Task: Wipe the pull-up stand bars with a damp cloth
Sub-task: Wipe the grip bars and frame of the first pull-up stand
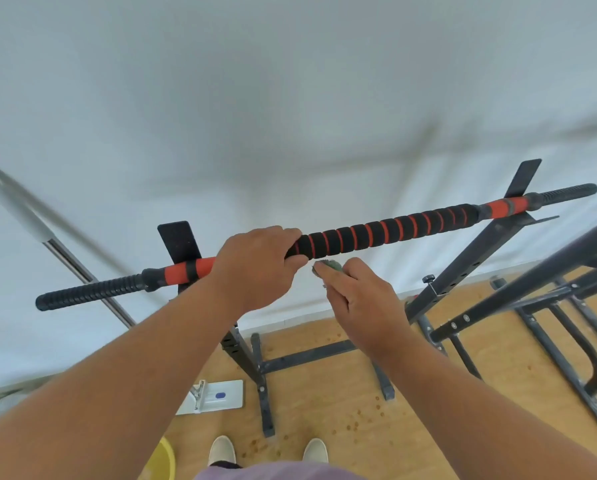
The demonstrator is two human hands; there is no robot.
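The pull-up stand's top bar [387,230], padded in black foam with red rings and red end sleeves, runs from lower left to upper right across the view. My left hand [255,268] grips the bar near its left half, fingers curled over the foam. Just below the bar, my right hand [359,299] holds a small bunched grey-green cloth [328,265], which peeks out past the fingertips and sits a little under the bar without touching it. The stand's black uprights [463,268] and base [307,355] stand on the wooden floor.
A mop with a metal handle [65,258] leans on the white wall at left, its flat white head [217,396] on the floor. More black frame bars [532,289] crowd the right. A yellow basin's edge [165,459] shows bottom left, beside my shoes [222,450].
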